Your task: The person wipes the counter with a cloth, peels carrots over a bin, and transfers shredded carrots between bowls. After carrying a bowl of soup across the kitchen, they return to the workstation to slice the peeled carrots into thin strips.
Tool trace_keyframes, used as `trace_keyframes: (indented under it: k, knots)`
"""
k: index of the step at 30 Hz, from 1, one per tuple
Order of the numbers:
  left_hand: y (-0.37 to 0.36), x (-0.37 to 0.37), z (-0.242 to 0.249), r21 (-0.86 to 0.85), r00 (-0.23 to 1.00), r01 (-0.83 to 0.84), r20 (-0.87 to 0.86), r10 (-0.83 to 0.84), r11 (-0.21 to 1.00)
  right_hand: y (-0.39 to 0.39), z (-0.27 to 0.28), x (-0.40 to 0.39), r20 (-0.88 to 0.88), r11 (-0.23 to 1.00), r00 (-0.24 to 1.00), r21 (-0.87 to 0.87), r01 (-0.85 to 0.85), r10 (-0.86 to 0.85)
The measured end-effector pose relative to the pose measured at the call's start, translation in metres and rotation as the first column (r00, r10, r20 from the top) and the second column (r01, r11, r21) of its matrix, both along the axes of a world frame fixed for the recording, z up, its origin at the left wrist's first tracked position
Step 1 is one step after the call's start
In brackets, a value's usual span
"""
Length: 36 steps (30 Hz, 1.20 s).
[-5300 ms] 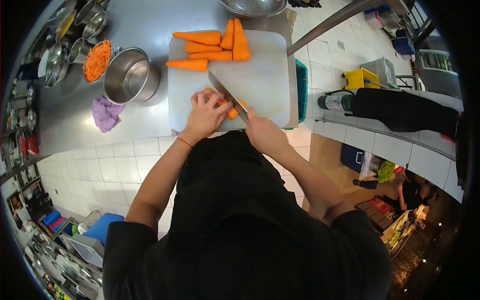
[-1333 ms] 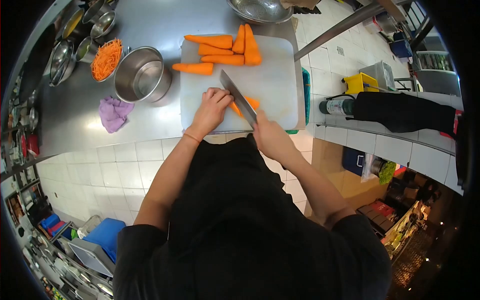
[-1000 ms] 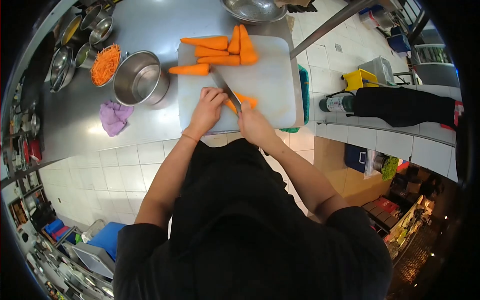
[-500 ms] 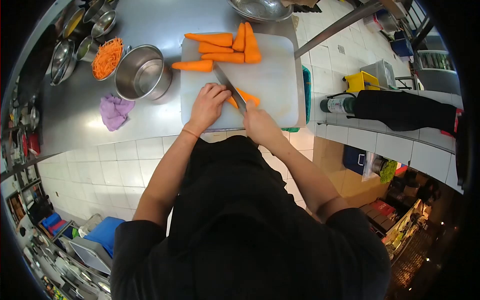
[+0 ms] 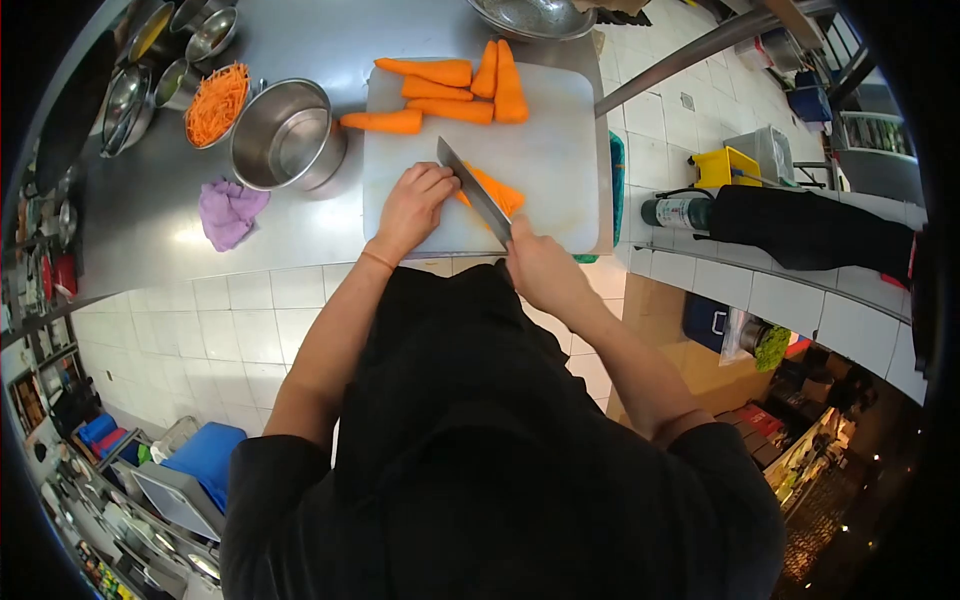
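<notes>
A white cutting board (image 5: 560,150) lies on the steel table. My right hand (image 5: 540,262) is closed round the handle of a knife (image 5: 474,194), whose blade slants up and to the left across the board. Just right of the blade are cut carrot pieces (image 5: 497,190). My left hand (image 5: 415,205) rests on the board with curled fingers against the left side of the blade, on a bit of carrot mostly hidden by the fingers. Several peeled carrots (image 5: 450,110) lie along the board's top, one (image 5: 385,122) sticking out past its left edge.
Left of the board stands an empty steel pot (image 5: 290,140), beside a bowl of shredded carrot (image 5: 217,105) and several small steel containers. A purple cloth (image 5: 230,212) lies on the table (image 5: 310,235). A large metal bowl (image 5: 535,15) sits beyond the board.
My right hand has moved slightly right and down with the knife. More cut carrot shows right of the blade. The whole view has shifted a little.
</notes>
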<state>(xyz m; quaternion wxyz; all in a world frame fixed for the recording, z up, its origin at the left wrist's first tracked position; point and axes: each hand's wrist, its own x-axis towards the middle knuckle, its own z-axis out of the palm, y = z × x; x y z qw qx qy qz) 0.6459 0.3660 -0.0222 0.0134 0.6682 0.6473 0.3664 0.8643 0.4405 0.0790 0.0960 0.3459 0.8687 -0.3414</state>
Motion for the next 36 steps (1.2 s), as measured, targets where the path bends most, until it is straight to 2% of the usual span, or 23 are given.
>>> trace_keyframes:
  k: [2,4,7,9,12,15,18,22,24,28,31,33,35,36]
  knots:
    - [0.001,0.000,0.000,0.011,1.000,0.002,-0.015,-0.002,1.000,0.001,-0.035,-0.016,-0.047,0.999,0.999,0.032,0.003,-0.001]
    - [0.001,-0.002,0.003,0.002,0.999,-0.015,0.030,0.015,1.000,0.004,-0.045,-0.030,-0.108,0.998,0.994,0.063,0.011,-0.004]
    - [0.001,0.000,0.002,-0.037,0.993,-0.082,0.081,0.084,0.996,0.010,-0.038,-0.033,-0.054,0.998,0.998,0.044,0.034,-0.031]
    - [0.001,-0.001,-0.001,-0.016,0.995,-0.080,0.055,0.081,0.997,0.008,-0.028,-0.025,-0.053,1.000,0.999,0.028,0.001,0.001]
    - [0.000,-0.001,-0.001,-0.007,0.997,-0.060,0.045,0.060,0.998,0.007,0.012,-0.006,-0.013,1.000,1.000,0.014,-0.026,0.026]
    - [-0.002,-0.002,0.000,-0.008,0.998,-0.027,0.055,0.027,1.000,0.002,-0.011,0.004,-0.097,0.998,0.995,0.069,-0.009,0.015]
    - [-0.002,-0.006,-0.001,0.000,0.998,-0.015,0.059,0.015,1.000,0.003,-0.044,-0.033,-0.069,0.998,0.998,0.061,0.013,-0.009]
    - [-0.002,-0.009,0.001,-0.007,0.997,-0.018,0.074,0.019,1.000,0.015,-0.016,-0.025,-0.049,0.996,0.997,0.078,-0.048,0.051]
    - [-0.003,-0.009,0.001,-0.010,0.996,-0.016,0.082,0.017,1.000,0.003,0.006,-0.010,-0.004,0.999,0.999,0.005,-0.037,0.037]
    - [-0.002,-0.009,0.003,-0.012,0.996,-0.021,0.087,0.022,1.000,0.001,-0.032,-0.034,-0.057,0.997,0.998,0.075,-0.032,0.037]
    - [-0.002,-0.008,0.001,0.004,0.995,-0.046,0.091,0.046,0.999,0.010,-0.018,-0.031,-0.048,0.995,0.998,0.095,-0.026,0.031]
    - [-0.002,-0.008,0.003,-0.007,0.994,-0.038,0.099,0.038,0.999,0.001,-0.003,-0.010,-0.122,0.999,0.992,0.035,-0.036,0.040]
    - [-0.003,-0.009,0.002,-0.018,0.994,-0.024,0.105,0.026,1.000,-0.003,-0.042,-0.021,-0.118,0.998,0.993,0.064,-0.021,0.029]
    - [-0.003,-0.009,0.001,-0.012,0.994,-0.026,0.103,0.027,1.000,-0.004,-0.045,-0.030,-0.118,0.995,0.993,0.095,-0.006,0.017]
